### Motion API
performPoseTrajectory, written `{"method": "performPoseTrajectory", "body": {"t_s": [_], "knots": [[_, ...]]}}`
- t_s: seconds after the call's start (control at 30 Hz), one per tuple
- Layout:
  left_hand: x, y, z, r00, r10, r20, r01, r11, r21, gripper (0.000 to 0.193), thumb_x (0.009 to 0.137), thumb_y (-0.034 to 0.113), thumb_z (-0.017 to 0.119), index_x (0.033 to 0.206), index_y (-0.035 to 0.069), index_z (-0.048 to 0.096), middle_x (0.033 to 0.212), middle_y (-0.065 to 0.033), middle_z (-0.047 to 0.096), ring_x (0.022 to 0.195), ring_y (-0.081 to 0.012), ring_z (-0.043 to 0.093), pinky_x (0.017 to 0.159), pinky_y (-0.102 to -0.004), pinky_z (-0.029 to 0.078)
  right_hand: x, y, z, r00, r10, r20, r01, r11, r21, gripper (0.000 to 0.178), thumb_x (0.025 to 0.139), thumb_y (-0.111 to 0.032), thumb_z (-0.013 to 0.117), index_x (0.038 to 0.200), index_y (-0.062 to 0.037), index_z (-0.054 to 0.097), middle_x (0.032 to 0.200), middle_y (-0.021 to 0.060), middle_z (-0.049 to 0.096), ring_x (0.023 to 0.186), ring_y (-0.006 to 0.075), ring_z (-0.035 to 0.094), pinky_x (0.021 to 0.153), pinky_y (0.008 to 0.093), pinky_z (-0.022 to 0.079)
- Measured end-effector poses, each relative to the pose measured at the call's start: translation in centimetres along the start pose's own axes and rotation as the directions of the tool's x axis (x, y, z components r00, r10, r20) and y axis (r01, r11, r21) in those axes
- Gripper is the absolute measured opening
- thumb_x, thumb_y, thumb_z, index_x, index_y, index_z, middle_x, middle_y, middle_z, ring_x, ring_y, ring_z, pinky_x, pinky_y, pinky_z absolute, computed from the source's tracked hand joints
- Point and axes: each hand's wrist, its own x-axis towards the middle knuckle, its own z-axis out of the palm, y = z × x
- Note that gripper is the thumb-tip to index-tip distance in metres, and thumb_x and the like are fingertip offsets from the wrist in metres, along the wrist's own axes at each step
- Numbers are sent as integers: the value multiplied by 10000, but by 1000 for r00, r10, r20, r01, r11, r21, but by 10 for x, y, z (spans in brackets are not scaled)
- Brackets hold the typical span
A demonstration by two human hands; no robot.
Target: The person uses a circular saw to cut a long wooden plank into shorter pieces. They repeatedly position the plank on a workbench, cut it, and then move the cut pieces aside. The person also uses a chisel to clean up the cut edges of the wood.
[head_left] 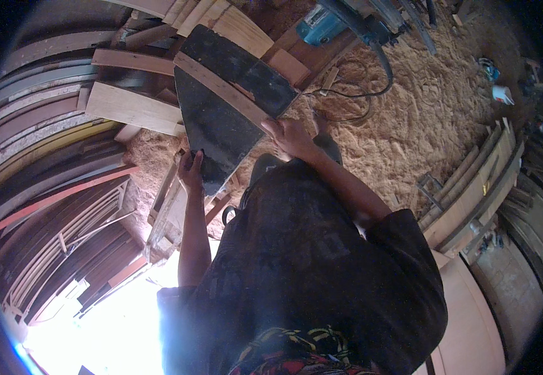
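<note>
A dark, flat panel (214, 131) with angled edges lies tilted in front of me. Across it runs a narrow wooden strip (226, 89), from the upper left down to my right hand (290, 137). The thumb and fingers of that hand are closed around the strip's near end, at the panel's right edge. At the panel's lower left corner, my left hand (191, 170) grips the edge, its fingertips on the dark surface. A pale board (135, 107) sticks out to the left of the panel.
A blue power tool (317, 26) rests at the top, and a black cable (371, 94) loops below it over sawdust (378, 150). Stacked boards (40, 103) fill the left side. More planks (478, 181) lie at the right. Bright light comes in at the lower left.
</note>
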Motion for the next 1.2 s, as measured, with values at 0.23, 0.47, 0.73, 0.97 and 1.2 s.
{"method": "performPoseTrajectory", "body": {"t_s": [0.23, 0.47, 0.73, 0.97, 1.2], "knots": [[4, -8, -3, 999, -30, -19, 30, 999, 24, 376, 884, 212, 857, 1163, -3, 726, 987, 9, 699, 888, -93, 591, 814, -247, 466, -1, 2, 1, 995, -98, -28, 97, 995, -6, 555, 1022, -525, 560, 851, -31, 747, 747, 278, 676, 693, 487, 670, 656, 570, 515], [11, -26, -10, 998, 31, -53, -25, 994, 110, 422, 863, 265, 874, 1156, -1, 728, 999, 9, 691, 888, -105, 590, 812, -263, 484, 0, -1, 0, 999, -36, -21, 36, 999, -11, 593, 1025, -552, 535, 904, -20, 767, 780, 293, 679, 743, 483, 683, 709, 568, 537], [3, -9, -2, 1000, 11, -6, -11, 999, 32, 389, 883, 231, 860, 1172, 12, 723, 1016, 8, 696, 908, -95, 593, 822, -264, 484, 4, 8, 6, 996, -67, -54, 64, 996, -59, 638, 1017, -565, 542, 796, 2, 734, 750, 304, 667, 709, 486, 674, 687, 574, 534], [1, -7, -2, 1000, 3, -15, -2, 998, 59, 418, 897, 210, 848, 1223, -4, 698, 1082, -18, 715, 974, -106, 620, 876, -256, 478, 2, 10, 9, 981, -178, -76, 175, 983, -47, 679, 1017, -567, 544, 744, 32, 711, 678, 306, 641, 642, 484, 661, 643, 568, 520], [3, -8, 2, 1000, 19, 8, -20, 999, 39, 457, 903, 212, 843, 1259, -16, 669, 1124, -48, 703, 1004, -137, 619, 909, -291, 483, 2, 4, 3, 999, -17, -33, 16, 999, -28, 638, 1014, -556, 551, 787, 13, 728, 685, 292, 654, 655, 474, 671, 641, 570, 512]]}}
